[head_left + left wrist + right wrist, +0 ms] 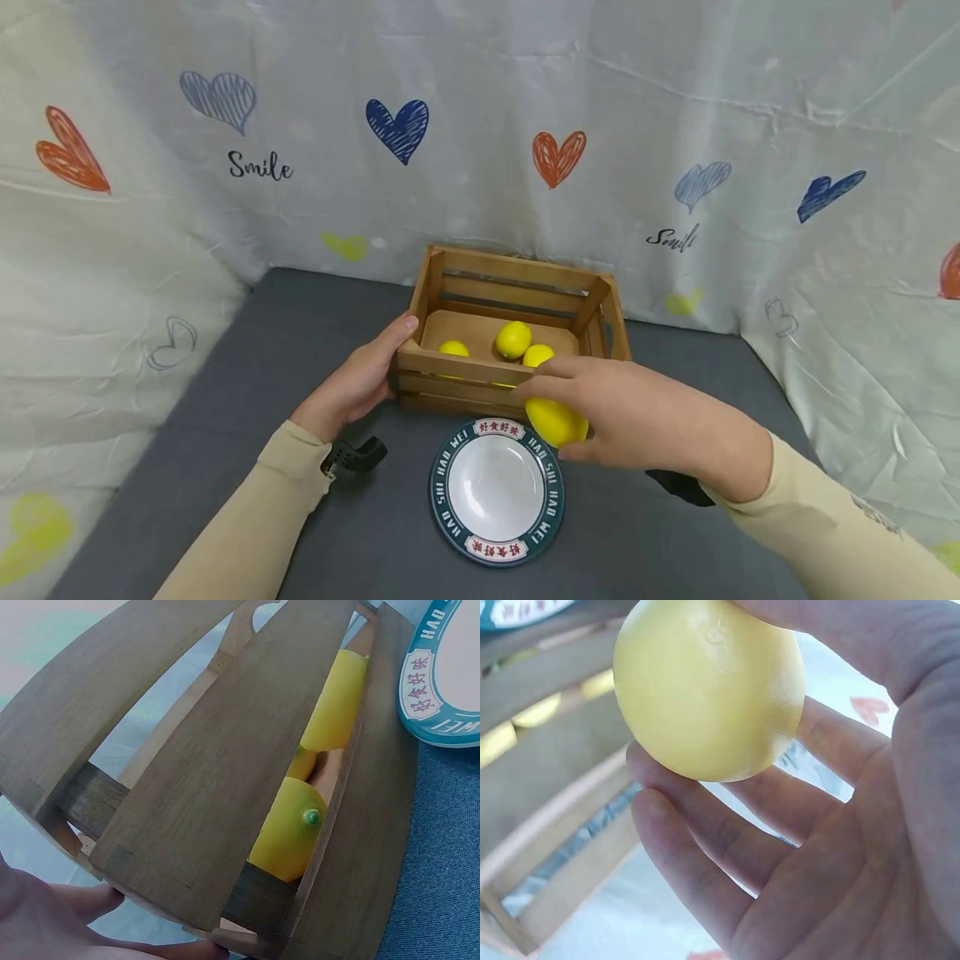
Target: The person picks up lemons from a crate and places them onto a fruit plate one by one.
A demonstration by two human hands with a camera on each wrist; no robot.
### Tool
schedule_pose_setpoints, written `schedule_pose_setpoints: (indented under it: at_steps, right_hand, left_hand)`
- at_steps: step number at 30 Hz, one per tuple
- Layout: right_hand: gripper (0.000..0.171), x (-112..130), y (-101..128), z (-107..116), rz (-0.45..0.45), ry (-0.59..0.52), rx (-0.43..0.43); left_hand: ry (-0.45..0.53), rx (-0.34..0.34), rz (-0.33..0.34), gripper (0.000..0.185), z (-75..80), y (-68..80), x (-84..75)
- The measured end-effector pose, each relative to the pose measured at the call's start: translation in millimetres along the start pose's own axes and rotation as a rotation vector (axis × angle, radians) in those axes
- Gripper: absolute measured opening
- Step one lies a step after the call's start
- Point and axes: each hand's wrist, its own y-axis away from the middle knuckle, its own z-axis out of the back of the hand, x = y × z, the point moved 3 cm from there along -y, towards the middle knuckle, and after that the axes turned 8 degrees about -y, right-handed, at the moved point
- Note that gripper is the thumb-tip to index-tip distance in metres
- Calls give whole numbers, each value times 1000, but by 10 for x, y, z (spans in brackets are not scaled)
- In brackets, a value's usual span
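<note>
Slatted crate (480,379) of matt, grainy wood; held lemon (557,422) waxy and finely dimpled; plate (497,492) below it glossy; grey cloth (247,367) underneath.

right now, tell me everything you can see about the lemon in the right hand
The lemon is smooth, glossy, plain yellow and oval, unmarked where visible. The right hand holds it from above, thumb and fingers curled round it, in front of the wooden crate at the far rim of the plate. Whether it touches the plate cannot be told. Its top is hidden by the hand.
</note>
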Motion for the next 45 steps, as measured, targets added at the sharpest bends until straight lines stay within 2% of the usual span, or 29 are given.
schedule_pose_setpoints:
  at_steps: [5, 13, 19, 26, 33, 45]
  right_hand:
    - [66, -39, -56, -239, 65, 10, -6]
    - [62, -225, -177, -696, 17, -16, 10]
    - [61, -337, -270, -931, 25, -28, 11]
    - [58, -390, -341, -1071, 30, -65, 19]
    - [57, -400, -392, -1148, 33, -51, 16]
    - [57, -406, -416, -1198, 28, -45, 19]
  left_hand:
    - [23, 2, -5, 85, -6, -6, 18]
    - [8, 12, -20, 86, -8, 4, 10]
    - [8, 9, -23, 85, -3, 0, 20]
    - [2, 8, -14, 86, -11, -2, 17]
    - [5, 1, -9, 83, -11, -4, 10]
    - [6, 4, -11, 86, -5, -13, 33]
